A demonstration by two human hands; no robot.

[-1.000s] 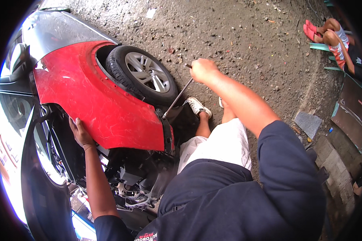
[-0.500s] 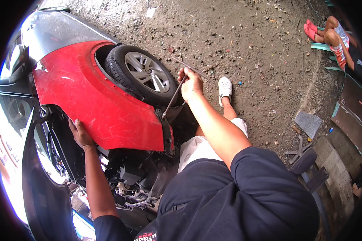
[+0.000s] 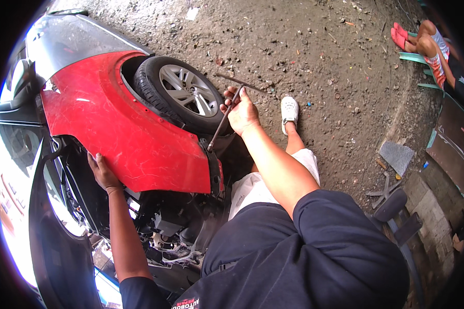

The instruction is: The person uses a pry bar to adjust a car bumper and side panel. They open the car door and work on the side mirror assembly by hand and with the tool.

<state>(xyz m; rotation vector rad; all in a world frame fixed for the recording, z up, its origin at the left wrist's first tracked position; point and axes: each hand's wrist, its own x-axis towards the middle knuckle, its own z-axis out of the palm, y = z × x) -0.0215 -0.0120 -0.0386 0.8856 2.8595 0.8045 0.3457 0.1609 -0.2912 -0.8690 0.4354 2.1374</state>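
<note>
A red front fender (image 3: pixel 118 123) covers the front corner of a dark car. At its inner edge, my left hand (image 3: pixel 104 174) grips the panel, thumb on the red face and other fingers partly hidden. My right hand (image 3: pixel 242 112) is curled around the shaft of a T-handle wrench (image 3: pixel 219 133), just below its crossbar. The wrench's lower end meets the fender's front corner, near a dark bracket. Behind that corner sits the front wheel (image 3: pixel 188 90), with a black tire and silver spokes, turned outward.
The exposed engine bay (image 3: pixel 172 232) lies below the fender, beside a raised dark hood panel (image 3: pixel 51 237). A seated person (image 3: pixel 428 49) in red slippers is at the far right. Gravelly ground (image 3: pixel 325 67) spreads ahead; a grey stone slab (image 3: pixel 397 157) and a chair base (image 3: pixel 384 190) lie at right.
My right hand has turned and shifted slightly left along the wrench, its fingers looser around the shaft. The crossbar has rotated a little. My left hand stays in place on the fender.
</note>
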